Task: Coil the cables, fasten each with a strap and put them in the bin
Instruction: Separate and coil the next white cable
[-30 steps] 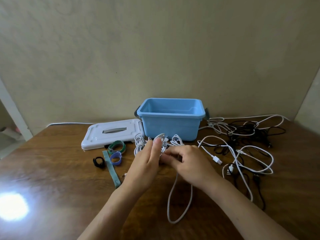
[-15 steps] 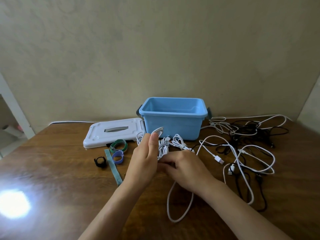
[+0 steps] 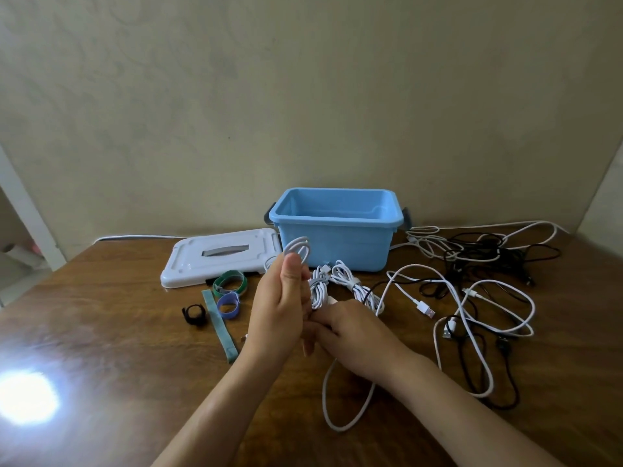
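No legible writing or brand marks anywhere. A slack loop of white cable (image 3: pixel 349 404) lies nearest on the wooden table (image 3: pixel 101 382). Right hand (image 3: pixel 357 335) pinches that cable, fingers curled. Left hand (image 3: pixel 279 308) stands upright, cable loops rising above its fingertips; grip hidden, cannot tell. Velcro straps (image 3: pixel 226 294) left. Beyond, strapped white coils (image 3: pixel 340 284), loose cable tangle (image 3: pixel 478 278), blue bin (image 3: pixel 337 241), white lid (image 3: pixel 219 257).

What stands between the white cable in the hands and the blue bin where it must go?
Nothing visible blocks it. The white cable, held in the left hand and the right hand, is just in front of the blue bin. The bin is open; its lid lies beside it.
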The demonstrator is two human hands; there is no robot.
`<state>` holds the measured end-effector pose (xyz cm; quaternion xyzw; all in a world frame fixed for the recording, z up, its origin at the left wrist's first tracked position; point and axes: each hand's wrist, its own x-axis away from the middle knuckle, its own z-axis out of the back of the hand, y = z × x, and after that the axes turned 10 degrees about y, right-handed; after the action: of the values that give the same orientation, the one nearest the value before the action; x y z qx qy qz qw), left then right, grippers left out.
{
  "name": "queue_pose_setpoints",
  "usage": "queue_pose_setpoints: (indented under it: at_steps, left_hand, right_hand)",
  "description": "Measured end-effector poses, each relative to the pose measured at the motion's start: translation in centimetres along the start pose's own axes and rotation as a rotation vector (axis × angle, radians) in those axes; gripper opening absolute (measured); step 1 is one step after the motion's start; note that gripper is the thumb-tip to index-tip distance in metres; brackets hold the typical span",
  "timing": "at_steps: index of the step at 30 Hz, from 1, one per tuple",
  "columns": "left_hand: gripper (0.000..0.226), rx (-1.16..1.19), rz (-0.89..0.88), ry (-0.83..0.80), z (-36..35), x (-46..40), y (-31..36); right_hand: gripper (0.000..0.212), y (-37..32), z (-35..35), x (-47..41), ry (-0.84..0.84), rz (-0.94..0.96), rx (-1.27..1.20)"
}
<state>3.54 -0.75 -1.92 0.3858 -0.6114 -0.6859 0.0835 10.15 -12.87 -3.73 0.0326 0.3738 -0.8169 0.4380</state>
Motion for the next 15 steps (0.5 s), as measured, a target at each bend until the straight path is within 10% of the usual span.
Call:
queue_pose_setpoints:
  at_steps: [8,15]
  left_hand:
    - [0.042,0.117,0.062,-0.063,0.6,-0.3,0.8]
    - [0.045,-0.342,-0.055,-0.196,2.8,-2.0,-0.1]
  right_hand:
    - [0.041,0.7,0.5,-0.2,-0.056,0.053,0.098]
    - [0.043,2.9,4.3,-0.7,0.081,-0.086,0.191]
